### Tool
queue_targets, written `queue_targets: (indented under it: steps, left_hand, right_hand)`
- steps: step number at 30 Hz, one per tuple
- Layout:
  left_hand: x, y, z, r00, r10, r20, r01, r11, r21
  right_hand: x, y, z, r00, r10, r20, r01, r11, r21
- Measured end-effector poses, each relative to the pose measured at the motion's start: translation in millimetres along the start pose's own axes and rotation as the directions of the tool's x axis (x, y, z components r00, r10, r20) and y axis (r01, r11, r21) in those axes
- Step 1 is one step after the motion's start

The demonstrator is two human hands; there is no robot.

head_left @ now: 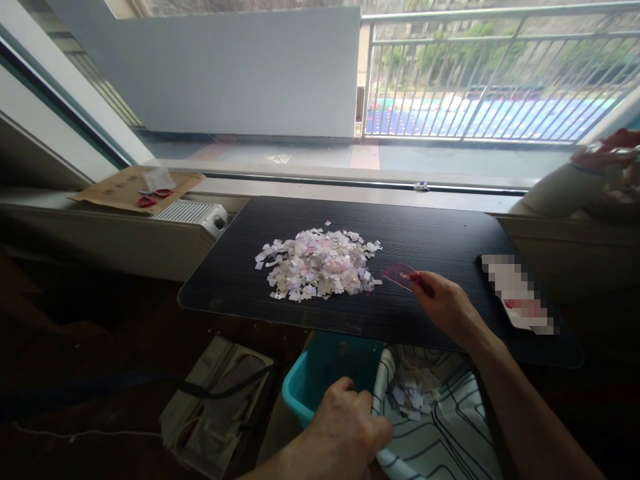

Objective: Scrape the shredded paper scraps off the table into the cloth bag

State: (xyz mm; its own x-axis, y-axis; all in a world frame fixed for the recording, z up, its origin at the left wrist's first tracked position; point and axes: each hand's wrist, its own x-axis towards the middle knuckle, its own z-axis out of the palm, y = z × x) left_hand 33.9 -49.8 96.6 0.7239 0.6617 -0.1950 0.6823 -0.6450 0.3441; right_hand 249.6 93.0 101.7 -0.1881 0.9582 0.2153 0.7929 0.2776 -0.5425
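A heap of small white and pinkish paper scraps (323,263) lies on the dark tabletop (425,230). Beside its right edge, my right hand (445,300) pinches a pink see-through, rounded plastic piece (397,274), held low over the table. Below the table's front edge, my left hand (345,423) is closed around the near left edge of a white cloth with dark stripes (453,423). This cloth forms a hollow with more paper scraps (415,390) inside. Left of it sits a teal plastic basin (296,383), partly hidden by my left hand and the table.
A phone-like object (517,293), partly blurred out, lies on the table's right side. Red-handled scissors (155,197) rest on a brown envelope (107,190) on the sill, near a white ridged box (193,215). An open box (215,407) stands on the floor. Another person's arm (575,173) shows at right.
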Motion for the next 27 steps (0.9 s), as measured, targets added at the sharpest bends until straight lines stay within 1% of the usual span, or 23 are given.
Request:
queue_targets:
  steps: [3,7,10,12,13,14,15,17,19,21,24,25,27]
  left_hand:
    - [0.2,-1.6,4.1,1.000,0.012,0.017,-0.012,1.000,-0.002]
    - [2.0,-5.4,8.1,0.999,0.012,0.044,-0.012,1.000,-0.004]
    - [2.9,-6.9,3.4,0.997,0.028,0.076,-0.026,0.999,-0.031]
    - [3.0,-6.5,-1.7,0.996,0.022,0.085,-0.019,0.999,-0.032]
    - [2.8,-5.9,-4.2,0.996,0.017,0.093,-0.015,0.999,-0.031]
    - [2.4,-5.1,-6.4,0.995,0.015,0.104,-0.012,0.999,-0.031]
    - [1.9,-4.0,-8.3,0.993,0.011,0.115,-0.008,1.000,-0.029]
    - [0.3,-1.5,-10.9,0.992,0.003,0.128,0.000,1.000,-0.020]
    - [-1.7,1.0,-12.1,0.992,-0.011,0.126,0.012,1.000,-0.003]
    - [-3.4,2.5,-12.4,0.993,-0.029,0.115,0.029,1.000,0.001]
    - [-4.7,2.5,-12.9,0.994,-0.036,0.102,0.040,0.999,-0.035]
    - [-4.7,2.0,-13.3,0.995,-0.035,0.097,0.040,0.998,-0.047]
    - [-4.5,1.0,-14.2,0.995,-0.032,0.092,0.038,0.997,-0.062]
  right_hand:
    - [-16.9,-1.3,-5.5,0.999,0.009,0.048,-0.009,1.000,0.011]
    - [-49.5,-18.1,-7.7,0.981,-0.009,0.194,-0.016,0.992,0.124]
    - [-67.7,-39.4,-6.7,0.942,-0.042,0.332,-0.032,0.976,0.214]
    - [-72.0,-50.0,-6.4,0.905,-0.075,0.418,-0.039,0.965,0.258]
    - [-71.6,-52.5,-6.3,0.893,-0.086,0.441,-0.042,0.961,0.272]
    - [-70.0,-52.9,-6.2,0.891,-0.092,0.444,-0.041,0.959,0.281]
    - [-67.5,-51.2,-6.1,0.901,-0.087,0.425,-0.039,0.959,0.280]
    - [-62.4,-44.0,-6.2,0.936,-0.049,0.348,-0.042,0.968,0.249]
    - [-60.2,-36.9,-7.2,0.953,-0.013,0.301,-0.053,0.977,0.209]
    - [-62.3,-34.7,-8.7,0.936,-0.012,0.352,-0.060,0.979,0.195]
    - [-67.9,-39.2,-9.9,0.886,-0.057,0.461,-0.053,0.973,0.223]
    - [-68.4,-40.6,-9.3,0.886,-0.061,0.461,-0.052,0.972,0.230]
    - [-65.8,-39.7,-6.9,0.916,-0.047,0.397,-0.051,0.971,0.233]
